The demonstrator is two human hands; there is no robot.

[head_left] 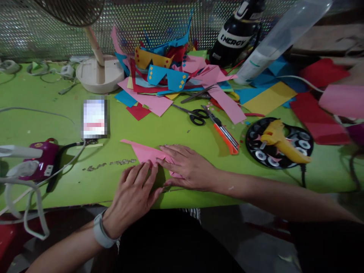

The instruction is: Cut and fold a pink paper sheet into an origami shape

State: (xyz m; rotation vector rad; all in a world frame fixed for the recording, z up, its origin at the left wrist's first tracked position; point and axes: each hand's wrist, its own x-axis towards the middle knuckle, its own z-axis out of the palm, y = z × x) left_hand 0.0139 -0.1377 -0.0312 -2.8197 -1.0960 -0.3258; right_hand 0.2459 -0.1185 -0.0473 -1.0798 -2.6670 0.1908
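Observation:
A folded piece of pink paper (143,151) lies on the green tabletop (159,131) near its front edge. My left hand (138,185) rests with its fingertips on the paper's lower edge, fingers stretched out and side by side. Flat across the right part of the paper lies my right hand (190,167), its fingers spread and covering some of the folds. Neither hand is wrapped round anything. A short row of small, shiny bits (122,162) sits just left of the paper.
An orange box cutter (226,136) and black-handled scissors (197,115) lie beyond my right hand. A yellow glue gun (284,142) rests on a black palette-shaped tray (254,146). Paper glasses (166,77) and coloured scraps pile up behind. A phone (94,118), power strip (42,161) and fan (99,77) stand left.

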